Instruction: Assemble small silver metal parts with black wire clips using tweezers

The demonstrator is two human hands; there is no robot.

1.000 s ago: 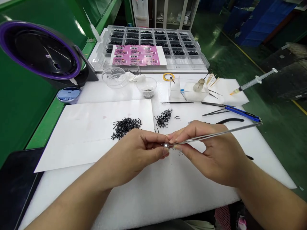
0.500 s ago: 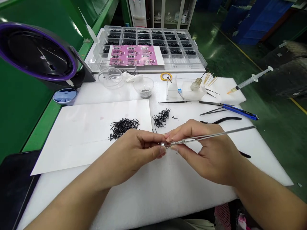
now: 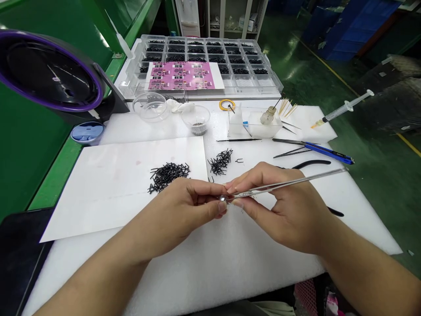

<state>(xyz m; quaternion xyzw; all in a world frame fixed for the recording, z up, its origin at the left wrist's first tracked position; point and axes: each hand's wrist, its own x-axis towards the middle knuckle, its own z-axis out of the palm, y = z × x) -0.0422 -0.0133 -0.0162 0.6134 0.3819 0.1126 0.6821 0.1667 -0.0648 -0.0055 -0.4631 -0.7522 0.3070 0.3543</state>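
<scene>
Between the thumb and fingers of my left hand point(image 3: 184, 204) is a small shiny metal piece point(image 3: 222, 199), mostly hidden by the fingertips. My right hand point(image 3: 286, 206) pinches a pair of silver tweezers point(image 3: 296, 180), whose two arms stretch back over the hand to the right. The tweezers' tips meet the area beside the shiny piece; whether they grip anything I cannot tell. Beyond the hands lie a large heap of black forked pieces point(image 3: 168, 175) on white paper point(image 3: 108, 175) and a smaller pile of them point(image 3: 221, 161), with a single fork-shaped piece point(image 3: 239, 160) beside it.
A clear divided box point(image 3: 243, 82) with black pieces stands at the back, a pink printed sheet point(image 3: 180, 75) on it. A round purple-rimmed device point(image 3: 52, 72) is left. Clear cups point(image 3: 196, 118), a small bottle point(image 3: 268, 115), a syringe point(image 3: 342, 109) and a blue-handled cutter point(image 3: 330, 153) lie around.
The tweezers' far end has dipped slightly toward the left, and the shiny piece shows a little more. Both hands stay almost in place; the view has shifted very slightly.
</scene>
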